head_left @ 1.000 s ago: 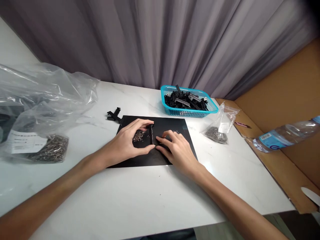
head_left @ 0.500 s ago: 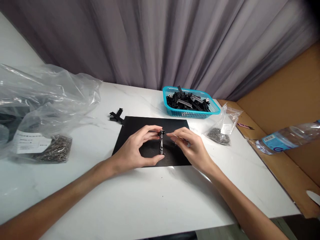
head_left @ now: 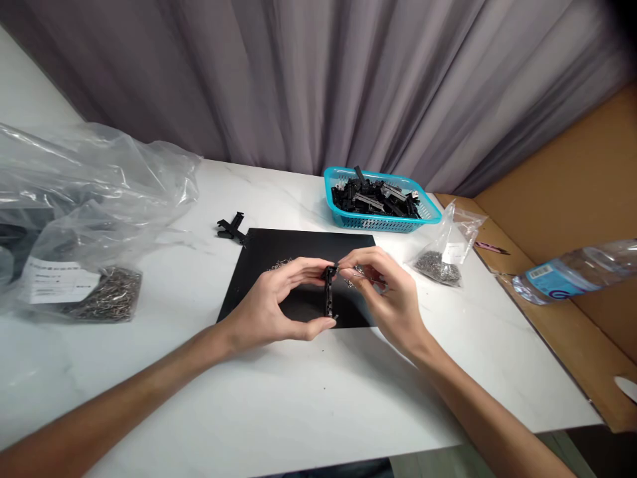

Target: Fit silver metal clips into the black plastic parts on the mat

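Note:
My left hand [head_left: 279, 305] grips a narrow black plastic part [head_left: 328, 292] upright, thumb at its lower end and fingers at its upper end. At that upper end, the closed fingertips of my right hand [head_left: 381, 282] pinch a small metal piece [head_left: 343, 267], too small to name exactly. Both hands are above a black mat [head_left: 298, 245]. Small shiny metal pieces [head_left: 351, 284] lie on the mat beside my right hand, partly hidden by it. More such pieces [head_left: 280, 263] lie behind my left hand.
A blue basket [head_left: 378, 222] of black parts stands at the back. Two crossed black parts [head_left: 231, 228] lie left of the mat. Bags of small metal pieces lie at left [head_left: 117, 295] and right [head_left: 438, 265]. A plastic bottle [head_left: 562, 275] lies on cardboard at the right.
The black part in my left hand has shifted slightly right and down. My right fingertips have come up against its upper end, and more loose metal pieces show on the mat.

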Demonstrator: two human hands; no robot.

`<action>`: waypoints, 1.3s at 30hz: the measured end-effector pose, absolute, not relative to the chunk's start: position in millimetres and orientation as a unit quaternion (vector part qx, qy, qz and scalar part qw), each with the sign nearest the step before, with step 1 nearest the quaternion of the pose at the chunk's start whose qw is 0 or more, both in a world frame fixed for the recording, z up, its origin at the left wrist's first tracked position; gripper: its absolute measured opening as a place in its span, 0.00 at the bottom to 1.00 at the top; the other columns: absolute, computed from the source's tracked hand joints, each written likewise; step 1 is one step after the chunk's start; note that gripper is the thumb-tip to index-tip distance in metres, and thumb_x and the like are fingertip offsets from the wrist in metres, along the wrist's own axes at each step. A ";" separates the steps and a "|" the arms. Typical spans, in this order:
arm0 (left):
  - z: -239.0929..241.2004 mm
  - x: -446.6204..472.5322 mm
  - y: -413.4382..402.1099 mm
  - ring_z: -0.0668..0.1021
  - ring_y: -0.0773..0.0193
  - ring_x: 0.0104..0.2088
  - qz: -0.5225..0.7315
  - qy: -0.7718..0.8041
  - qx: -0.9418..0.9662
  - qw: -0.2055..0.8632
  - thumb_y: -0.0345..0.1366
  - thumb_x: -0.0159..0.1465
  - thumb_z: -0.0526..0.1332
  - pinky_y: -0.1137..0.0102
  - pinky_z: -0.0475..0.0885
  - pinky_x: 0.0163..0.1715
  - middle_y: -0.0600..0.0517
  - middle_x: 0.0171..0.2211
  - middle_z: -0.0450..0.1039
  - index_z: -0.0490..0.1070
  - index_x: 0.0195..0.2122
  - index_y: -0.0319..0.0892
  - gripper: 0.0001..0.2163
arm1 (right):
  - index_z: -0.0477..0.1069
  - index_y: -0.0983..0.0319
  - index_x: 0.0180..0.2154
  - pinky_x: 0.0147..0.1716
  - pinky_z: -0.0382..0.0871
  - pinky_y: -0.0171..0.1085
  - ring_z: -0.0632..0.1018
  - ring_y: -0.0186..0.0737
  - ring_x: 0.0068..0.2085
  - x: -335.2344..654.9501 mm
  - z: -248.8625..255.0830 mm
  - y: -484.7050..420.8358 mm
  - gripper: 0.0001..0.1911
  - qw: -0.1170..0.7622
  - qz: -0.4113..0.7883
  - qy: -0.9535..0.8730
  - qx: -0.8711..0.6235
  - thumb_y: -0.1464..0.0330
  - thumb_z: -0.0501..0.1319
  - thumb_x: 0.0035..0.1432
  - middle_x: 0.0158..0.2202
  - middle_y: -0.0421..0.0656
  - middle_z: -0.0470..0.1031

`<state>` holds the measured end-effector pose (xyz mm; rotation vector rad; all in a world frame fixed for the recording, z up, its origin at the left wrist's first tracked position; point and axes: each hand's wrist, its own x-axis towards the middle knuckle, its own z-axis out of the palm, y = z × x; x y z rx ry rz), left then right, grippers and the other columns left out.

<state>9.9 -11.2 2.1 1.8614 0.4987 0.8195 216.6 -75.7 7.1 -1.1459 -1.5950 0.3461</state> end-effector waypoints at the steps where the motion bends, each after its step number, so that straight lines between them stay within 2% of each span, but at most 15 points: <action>1: 2.5 10.1 -11.6 0.82 0.55 0.53 0.337 0.207 0.772 0.497 0.34 0.53 0.77 0.62 0.79 0.60 0.46 0.53 0.79 0.71 0.59 0.43 0.31 | 0.76 0.58 0.40 0.34 0.68 0.38 0.77 0.38 0.38 215.1 7.3 -75.9 0.06 0.546 0.149 -0.668 -0.484 0.74 0.62 0.68 0.40 0.41 0.79; 9: 2.5 9.2 -13.6 0.84 0.52 0.49 0.344 0.222 0.791 0.455 0.36 0.53 0.77 0.58 0.81 0.56 0.45 0.52 0.80 0.73 0.58 0.44 0.31 | 0.77 0.58 0.39 0.31 0.69 0.37 0.78 0.37 0.37 215.0 5.4 -76.7 0.06 0.536 0.164 -0.671 -0.484 0.74 0.63 0.67 0.40 0.42 0.80; 17: -4.0 10.5 -14.0 0.84 0.53 0.47 0.358 0.229 0.805 0.413 0.38 0.52 0.77 0.59 0.82 0.53 0.45 0.52 0.81 0.73 0.59 0.45 0.32 | 0.76 0.59 0.40 0.27 0.70 0.35 0.76 0.35 0.32 207.5 0.4 -79.9 0.07 0.512 0.078 -0.687 -0.509 0.75 0.60 0.67 0.40 0.44 0.78; 26: -6.0 9.8 -13.9 0.84 0.53 0.47 0.355 0.237 0.814 0.394 0.39 0.53 0.77 0.59 0.82 0.53 0.45 0.50 0.81 0.73 0.59 0.44 0.32 | 0.74 0.59 0.40 0.28 0.71 0.35 0.75 0.34 0.31 203.8 -0.6 -81.8 0.06 0.497 0.051 -0.688 -0.527 0.73 0.60 0.68 0.39 0.43 0.77; 32: -2.4 9.7 -15.0 0.85 0.52 0.45 0.367 0.229 0.831 0.349 0.40 0.53 0.77 0.59 0.82 0.52 0.46 0.49 0.82 0.73 0.59 0.45 0.32 | 0.74 0.58 0.38 0.25 0.67 0.35 0.73 0.34 0.29 200.1 4.4 -83.0 0.06 0.513 0.069 -0.668 -0.535 0.74 0.61 0.66 0.38 0.42 0.78; 39: -1.6 12.6 -17.8 0.84 0.52 0.46 0.385 0.215 0.846 0.299 0.35 0.54 0.75 0.58 0.82 0.51 0.46 0.51 0.81 0.72 0.60 0.46 0.31 | 0.74 0.58 0.37 0.23 0.64 0.35 0.67 0.32 0.25 195.8 7.9 -85.1 0.06 0.526 0.074 -0.638 -0.557 0.75 0.63 0.63 0.35 0.39 0.76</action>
